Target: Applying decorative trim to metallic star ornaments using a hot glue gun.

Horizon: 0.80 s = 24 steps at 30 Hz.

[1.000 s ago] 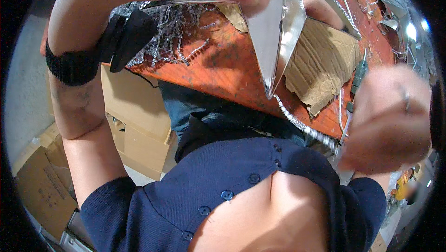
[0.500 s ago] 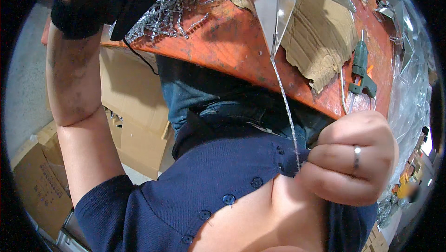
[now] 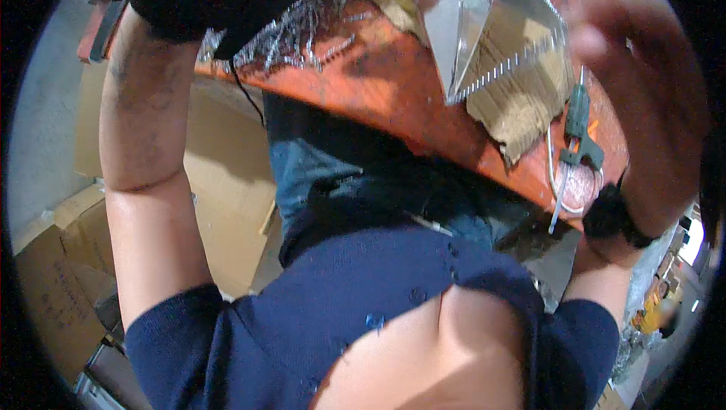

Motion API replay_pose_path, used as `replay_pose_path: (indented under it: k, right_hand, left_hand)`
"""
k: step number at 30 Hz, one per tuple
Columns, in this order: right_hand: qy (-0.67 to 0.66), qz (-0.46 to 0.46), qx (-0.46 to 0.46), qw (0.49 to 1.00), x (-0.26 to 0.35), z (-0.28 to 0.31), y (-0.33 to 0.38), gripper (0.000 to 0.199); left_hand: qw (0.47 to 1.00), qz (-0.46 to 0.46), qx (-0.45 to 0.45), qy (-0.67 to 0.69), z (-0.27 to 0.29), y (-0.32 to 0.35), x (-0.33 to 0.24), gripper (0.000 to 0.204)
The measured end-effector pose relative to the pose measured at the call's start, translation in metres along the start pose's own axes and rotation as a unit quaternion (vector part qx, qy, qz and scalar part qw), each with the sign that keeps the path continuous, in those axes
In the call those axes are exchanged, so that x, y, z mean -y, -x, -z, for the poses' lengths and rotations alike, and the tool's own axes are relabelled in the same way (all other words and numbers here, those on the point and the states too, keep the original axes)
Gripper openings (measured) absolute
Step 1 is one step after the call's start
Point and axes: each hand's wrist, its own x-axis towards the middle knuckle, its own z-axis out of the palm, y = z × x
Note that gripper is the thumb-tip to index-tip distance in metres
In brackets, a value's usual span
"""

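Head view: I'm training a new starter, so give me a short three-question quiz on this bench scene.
1. True or false: the green-handled tool lies on the orange bench.
2. What lies under the shiny triangular foil piece? A) torn cardboard B) a towel C) a plate
3. What is worn on the left wrist?

Key: 1 true; 2 A, the torn cardboard; 3 a black wristband.

Between your raised arms hangs a glossy, mirror-like silver foil piece (image 3: pixel 484 17) with a beaded edge, and beside it lies a heap of glittering metallic tinsel (image 3: pixel 302 24). They sit over a worn orange table (image 3: pixel 393 100) with a dull, scuffed finish, on which you also see rough, torn brown cardboard (image 3: pixel 522 107) and green plastic-handled pliers (image 3: pixel 578 126). Your shirt (image 3: pixel 378 296) is matt navy cloth, and your wristbands (image 3: pixel 181 5) look like soft black fabric.
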Motion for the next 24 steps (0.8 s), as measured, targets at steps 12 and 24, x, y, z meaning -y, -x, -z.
replay_pose_path:
  k: [12,24]
  right_hand:
    - [-0.083,-0.110,-0.134,0.981,0.006,-0.066,-0.231,0.011]
    - [-0.035,-0.160,-0.101,0.981,-0.012,-0.066,-0.230,0.009]
  left_hand:
    - [0.993,-0.084,-0.059,0.057,-0.017,0.018,0.035,0.109]
    - [0.987,-0.135,-0.079,0.027,-0.010,0.035,0.007,0.104]
